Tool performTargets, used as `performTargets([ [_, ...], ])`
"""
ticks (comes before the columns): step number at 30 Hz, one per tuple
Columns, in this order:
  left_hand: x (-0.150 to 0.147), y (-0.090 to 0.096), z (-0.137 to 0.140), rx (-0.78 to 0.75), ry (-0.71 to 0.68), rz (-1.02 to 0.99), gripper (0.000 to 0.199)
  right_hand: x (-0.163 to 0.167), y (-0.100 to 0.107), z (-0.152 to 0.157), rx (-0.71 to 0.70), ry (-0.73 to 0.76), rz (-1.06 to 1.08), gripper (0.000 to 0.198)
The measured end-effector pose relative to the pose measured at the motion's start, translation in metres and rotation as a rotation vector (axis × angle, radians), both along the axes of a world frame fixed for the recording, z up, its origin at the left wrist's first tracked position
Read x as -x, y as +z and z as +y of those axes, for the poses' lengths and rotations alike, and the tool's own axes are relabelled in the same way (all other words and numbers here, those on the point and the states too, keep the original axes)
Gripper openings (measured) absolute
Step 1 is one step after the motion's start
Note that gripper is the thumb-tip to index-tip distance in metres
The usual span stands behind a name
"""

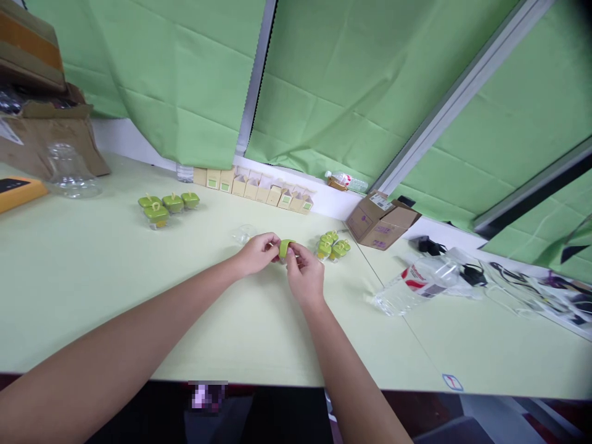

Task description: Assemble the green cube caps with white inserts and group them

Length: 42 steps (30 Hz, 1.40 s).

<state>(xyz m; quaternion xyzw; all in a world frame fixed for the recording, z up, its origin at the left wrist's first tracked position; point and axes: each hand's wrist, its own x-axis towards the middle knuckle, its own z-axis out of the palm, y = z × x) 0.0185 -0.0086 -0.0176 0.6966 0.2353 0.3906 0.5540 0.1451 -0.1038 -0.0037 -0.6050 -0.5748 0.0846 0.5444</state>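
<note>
A small green lid is pinched between both hands above the middle of the table. My left hand grips its left side, thumb and forefinger closed on it. From the right, my right hand holds the other edge with curled fingers. Whether anything is under the lid is hidden by the fingers. Just behind my left hand lies a small clear plastic piece. Beside my right hand stands a cluster of small clear containers with green lids. Several more green-lidded containers sit farther left.
A row of small cardboard boxes lines the back wall. At the right are a cardboard box, a large clear bottle lying down, and tangled cables. A clear jar and a big carton stand left.
</note>
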Motion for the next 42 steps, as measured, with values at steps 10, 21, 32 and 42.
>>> performTargets([
  [10, -0.0005, 0.0044, -0.0036, 0.039, -0.020, -0.067, 0.016, -0.0033, -0.0035, 0.0054, 0.040, 0.048, 0.222, 0.030],
  [21, -0.0007, 0.0030, -0.0008, 0.009, 0.017, -0.016, 0.020, -0.0015, -0.0021, 0.0033, 0.075, 0.053, 0.232, 0.028],
  [32, 0.0018, 0.0014, -0.0004, -0.184, 0.066, 0.131, 0.020, 0.0000, -0.0033, 0.0037, 0.070, 0.008, 0.141, 0.028],
  [42, 0.0051, 0.0039, -0.0029, -0.238, 0.064, 0.189, 0.019, -0.0009, -0.0035, 0.0043, 0.061, 0.038, 0.141, 0.028],
])
